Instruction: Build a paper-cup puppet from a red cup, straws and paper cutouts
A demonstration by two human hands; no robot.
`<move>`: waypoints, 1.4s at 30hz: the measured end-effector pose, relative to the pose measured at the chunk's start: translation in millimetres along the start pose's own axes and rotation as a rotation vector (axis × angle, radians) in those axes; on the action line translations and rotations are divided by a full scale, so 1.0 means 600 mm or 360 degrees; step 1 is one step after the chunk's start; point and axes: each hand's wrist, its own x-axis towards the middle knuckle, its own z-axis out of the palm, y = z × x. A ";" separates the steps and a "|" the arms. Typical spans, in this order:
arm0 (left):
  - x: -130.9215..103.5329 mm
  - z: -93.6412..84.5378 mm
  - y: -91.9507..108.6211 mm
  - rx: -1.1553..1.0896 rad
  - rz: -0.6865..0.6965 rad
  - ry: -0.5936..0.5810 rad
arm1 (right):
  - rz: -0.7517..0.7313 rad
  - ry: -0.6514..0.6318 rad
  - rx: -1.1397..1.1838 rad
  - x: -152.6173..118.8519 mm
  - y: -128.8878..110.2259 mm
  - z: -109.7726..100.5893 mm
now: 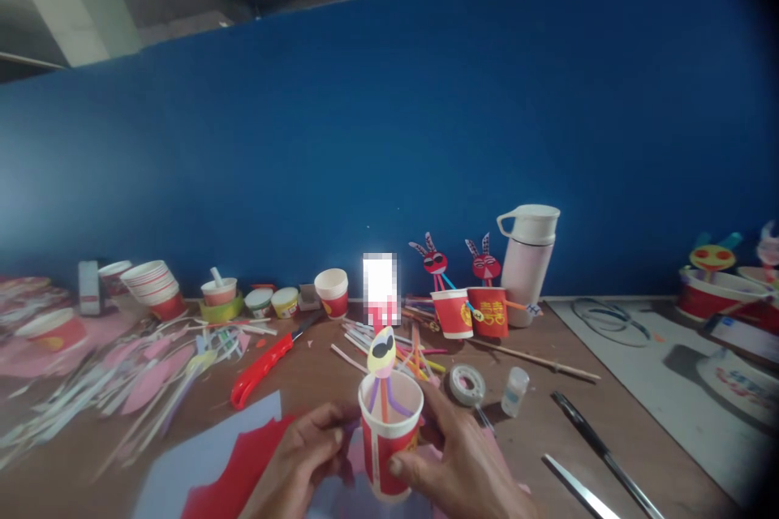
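red paper cup (378, 446), white inside, holding a yellow-faced figure (381, 363)

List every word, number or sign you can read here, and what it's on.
"囍", in gold, on the cup by the flask.
"H"-like dark strokes on the orange strip, perhaps just drawing.
Too small or blurred to read: print on the held cup, vial, yellow tub and white object at far right.
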 end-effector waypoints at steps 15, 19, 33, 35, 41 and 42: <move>0.016 0.010 -0.034 0.0165 0.0161 0.0091 | 0.0103 -0.0068 -0.0232 -0.001 0.008 0.001; 0.015 0.013 -0.028 0.0214 0.0117 0.0057 | 0.0190 0.0003 -0.0357 -0.002 0.006 0.004; 0.021 -0.002 -0.031 0.0254 0.0160 0.0016 | 0.0275 0.0015 -0.0369 -0.005 -0.013 0.003; 0.017 0.001 -0.022 0.0405 0.0130 0.0140 | 0.0303 0.0069 -0.0433 -0.006 -0.012 0.004; -0.001 0.003 0.001 0.0780 0.0454 0.0431 | 0.0238 0.0005 -0.0521 -0.008 0.005 0.009; -0.004 0.005 0.003 0.0832 0.0512 0.0430 | 0.0207 -0.0012 -0.0523 -0.008 0.011 0.012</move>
